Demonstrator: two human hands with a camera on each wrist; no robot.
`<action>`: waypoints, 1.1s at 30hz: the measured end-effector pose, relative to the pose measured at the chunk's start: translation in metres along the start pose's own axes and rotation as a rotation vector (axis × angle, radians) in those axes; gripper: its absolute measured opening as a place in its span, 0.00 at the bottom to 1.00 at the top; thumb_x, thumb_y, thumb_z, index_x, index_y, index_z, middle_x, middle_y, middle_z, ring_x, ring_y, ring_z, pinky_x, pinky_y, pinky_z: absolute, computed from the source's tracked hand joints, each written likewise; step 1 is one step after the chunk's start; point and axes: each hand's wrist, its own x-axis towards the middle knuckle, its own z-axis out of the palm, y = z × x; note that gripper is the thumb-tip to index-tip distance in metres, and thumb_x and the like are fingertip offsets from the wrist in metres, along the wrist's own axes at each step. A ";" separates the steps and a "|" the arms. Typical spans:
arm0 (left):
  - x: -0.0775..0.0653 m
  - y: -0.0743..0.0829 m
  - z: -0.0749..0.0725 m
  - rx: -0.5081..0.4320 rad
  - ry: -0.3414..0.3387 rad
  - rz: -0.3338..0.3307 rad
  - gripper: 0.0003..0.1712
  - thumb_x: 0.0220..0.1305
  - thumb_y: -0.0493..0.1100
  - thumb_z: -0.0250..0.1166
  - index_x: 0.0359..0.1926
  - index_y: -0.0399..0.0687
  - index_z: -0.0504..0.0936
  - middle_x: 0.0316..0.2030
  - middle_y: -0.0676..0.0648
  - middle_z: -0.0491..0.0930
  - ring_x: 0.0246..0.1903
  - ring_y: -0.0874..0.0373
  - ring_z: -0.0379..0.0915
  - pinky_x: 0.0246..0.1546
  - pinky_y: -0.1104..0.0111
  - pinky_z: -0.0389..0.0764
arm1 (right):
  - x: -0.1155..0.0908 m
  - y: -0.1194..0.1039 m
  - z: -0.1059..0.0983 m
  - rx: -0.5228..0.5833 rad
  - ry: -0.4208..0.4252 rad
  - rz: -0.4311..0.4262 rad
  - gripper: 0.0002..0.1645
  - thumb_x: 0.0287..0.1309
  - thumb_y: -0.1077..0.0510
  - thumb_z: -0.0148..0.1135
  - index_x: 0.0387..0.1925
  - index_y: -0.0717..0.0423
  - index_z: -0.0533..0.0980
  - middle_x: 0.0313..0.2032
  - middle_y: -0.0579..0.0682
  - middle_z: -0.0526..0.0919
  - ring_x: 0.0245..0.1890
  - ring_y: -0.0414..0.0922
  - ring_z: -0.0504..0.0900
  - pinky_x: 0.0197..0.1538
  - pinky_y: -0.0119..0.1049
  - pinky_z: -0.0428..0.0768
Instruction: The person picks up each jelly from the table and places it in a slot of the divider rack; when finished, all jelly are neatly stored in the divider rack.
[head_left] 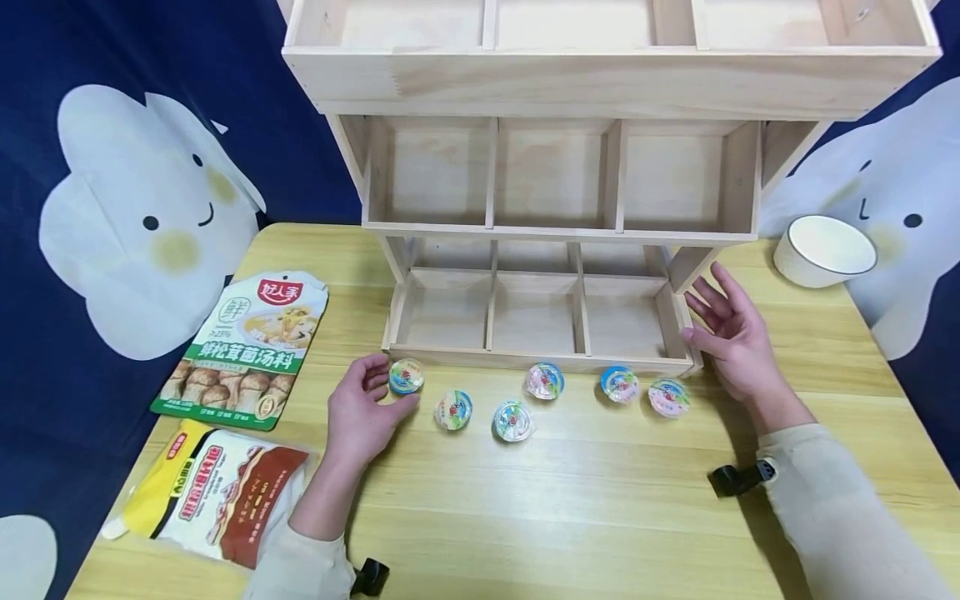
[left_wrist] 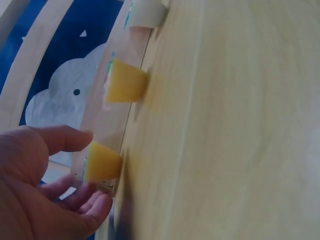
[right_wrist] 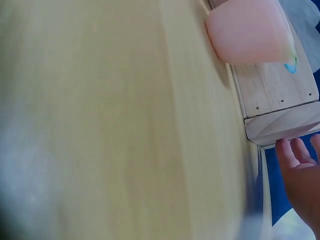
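Observation:
My left hand [head_left: 365, 421] is around the leftmost jelly cup [head_left: 406, 377], its thumb and fingers spread on either side. In the left wrist view that yellow cup [left_wrist: 104, 163] stands between thumb and fingers, with gaps showing. My right hand [head_left: 735, 342] is at the right side of the wooden shelf [head_left: 540, 362], fingers loosely bent and fingertips right at its lower side panel [right_wrist: 280, 122]. Several more small jelly cups with printed foil lids stand in front of the shelf, among them a yellow one [left_wrist: 126, 81] and a pink one [right_wrist: 250, 32].
The shelf's stepped tiers have divided compartments [head_left: 551, 179]. At the left lie a green-and-white soup seasoning pouch [head_left: 243, 350] and a yellow, white and brown bag [head_left: 217, 492]. A white bowl [head_left: 817, 265] stands back right. Dark blue cloud-print cloth [head_left: 285, 158] hangs behind.

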 end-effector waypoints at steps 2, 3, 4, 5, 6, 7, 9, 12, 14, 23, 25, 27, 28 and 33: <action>0.001 -0.002 0.001 -0.015 -0.016 0.001 0.36 0.49 0.29 0.76 0.60 0.32 0.73 0.53 0.36 0.77 0.54 0.45 0.74 0.56 0.59 0.76 | 0.000 0.000 -0.001 0.005 -0.005 0.019 0.57 0.43 0.94 0.40 0.75 0.60 0.57 0.66 0.59 0.72 0.61 0.50 0.74 0.58 0.35 0.75; 0.002 -0.004 0.001 -0.016 -0.024 0.005 0.35 0.50 0.29 0.76 0.60 0.33 0.74 0.52 0.36 0.77 0.54 0.45 0.74 0.56 0.60 0.77 | 0.000 0.001 -0.001 0.000 -0.006 0.028 0.57 0.44 0.94 0.41 0.75 0.59 0.57 0.66 0.58 0.72 0.62 0.49 0.74 0.58 0.35 0.75; 0.003 -0.005 0.001 -0.021 -0.030 0.011 0.34 0.50 0.28 0.76 0.60 0.33 0.75 0.52 0.36 0.78 0.54 0.46 0.74 0.55 0.60 0.77 | 0.000 0.001 -0.002 -0.001 -0.009 0.037 0.56 0.44 0.94 0.42 0.75 0.58 0.58 0.66 0.57 0.72 0.62 0.49 0.74 0.58 0.35 0.75; 0.003 -0.006 0.001 -0.032 -0.035 0.017 0.33 0.51 0.27 0.75 0.60 0.33 0.76 0.52 0.36 0.78 0.53 0.46 0.75 0.54 0.62 0.78 | 0.001 0.002 -0.002 -0.003 -0.009 0.044 0.56 0.45 0.94 0.42 0.75 0.58 0.59 0.66 0.56 0.72 0.62 0.48 0.74 0.59 0.35 0.75; 0.004 -0.007 0.000 -0.046 -0.040 0.025 0.33 0.51 0.27 0.75 0.59 0.33 0.76 0.51 0.36 0.78 0.52 0.47 0.75 0.53 0.63 0.79 | 0.001 0.003 -0.002 0.001 -0.009 0.051 0.56 0.45 0.94 0.43 0.75 0.57 0.59 0.66 0.56 0.73 0.62 0.48 0.74 0.59 0.35 0.75; 0.004 -0.008 0.000 -0.059 -0.045 0.032 0.32 0.51 0.26 0.74 0.59 0.34 0.77 0.50 0.36 0.79 0.50 0.47 0.75 0.50 0.66 0.80 | 0.002 0.004 -0.003 0.004 -0.008 0.055 0.56 0.45 0.94 0.43 0.75 0.57 0.60 0.65 0.55 0.73 0.62 0.48 0.74 0.59 0.35 0.74; 0.004 -0.010 0.000 -0.080 -0.058 0.038 0.30 0.51 0.25 0.73 0.58 0.35 0.79 0.49 0.36 0.79 0.45 0.49 0.76 0.44 0.72 0.80 | 0.002 0.005 -0.004 0.007 -0.004 0.058 0.56 0.44 0.94 0.44 0.74 0.56 0.61 0.65 0.55 0.73 0.61 0.47 0.74 0.59 0.35 0.74; 0.004 -0.011 0.001 -0.090 -0.074 0.032 0.28 0.51 0.24 0.73 0.56 0.37 0.81 0.46 0.36 0.80 0.37 0.54 0.75 0.34 0.79 0.78 | 0.002 0.007 -0.005 0.013 -0.001 0.059 0.57 0.43 0.94 0.43 0.74 0.56 0.61 0.65 0.55 0.74 0.61 0.48 0.75 0.59 0.34 0.74; 0.004 -0.012 0.001 -0.086 -0.080 0.032 0.28 0.52 0.25 0.73 0.56 0.38 0.82 0.45 0.37 0.81 0.33 0.57 0.74 0.32 0.79 0.77 | 0.002 0.008 -0.006 0.017 -0.001 0.055 0.57 0.43 0.94 0.42 0.74 0.56 0.61 0.65 0.55 0.74 0.61 0.48 0.75 0.59 0.34 0.74; 0.006 -0.014 0.000 -0.092 -0.075 0.061 0.29 0.50 0.25 0.75 0.55 0.37 0.82 0.44 0.36 0.81 0.31 0.57 0.74 0.31 0.78 0.77 | 0.007 0.011 -0.009 0.043 -0.059 0.018 0.59 0.40 0.96 0.39 0.76 0.60 0.55 0.69 0.64 0.66 0.65 0.53 0.70 0.64 0.37 0.71; 0.007 -0.014 0.000 -0.094 -0.074 0.060 0.30 0.49 0.25 0.76 0.56 0.37 0.81 0.45 0.36 0.81 0.31 0.57 0.75 0.31 0.78 0.78 | 0.007 0.011 -0.010 0.062 -0.066 0.016 0.60 0.39 0.96 0.38 0.76 0.61 0.55 0.69 0.64 0.66 0.65 0.53 0.70 0.65 0.37 0.70; 0.008 -0.014 0.000 -0.096 -0.069 0.054 0.31 0.49 0.26 0.76 0.57 0.37 0.81 0.45 0.36 0.81 0.31 0.56 0.75 0.31 0.77 0.79 | 0.007 0.012 -0.011 0.069 -0.071 0.017 0.60 0.39 0.96 0.38 0.76 0.61 0.55 0.69 0.64 0.65 0.65 0.53 0.70 0.65 0.37 0.69; 0.008 -0.014 0.000 -0.097 -0.067 0.048 0.32 0.48 0.26 0.77 0.57 0.38 0.80 0.44 0.36 0.81 0.30 0.56 0.75 0.31 0.77 0.79 | 0.007 0.013 -0.011 0.072 -0.074 0.019 0.60 0.39 0.96 0.38 0.76 0.61 0.54 0.69 0.64 0.65 0.65 0.53 0.70 0.66 0.37 0.69; 0.008 -0.014 0.000 -0.091 -0.058 0.025 0.34 0.47 0.27 0.78 0.58 0.38 0.80 0.41 0.37 0.79 0.29 0.57 0.74 0.29 0.77 0.78 | 0.005 0.013 -0.013 0.084 -0.089 0.030 0.59 0.41 0.95 0.38 0.76 0.62 0.54 0.70 0.65 0.63 0.67 0.53 0.68 0.66 0.37 0.68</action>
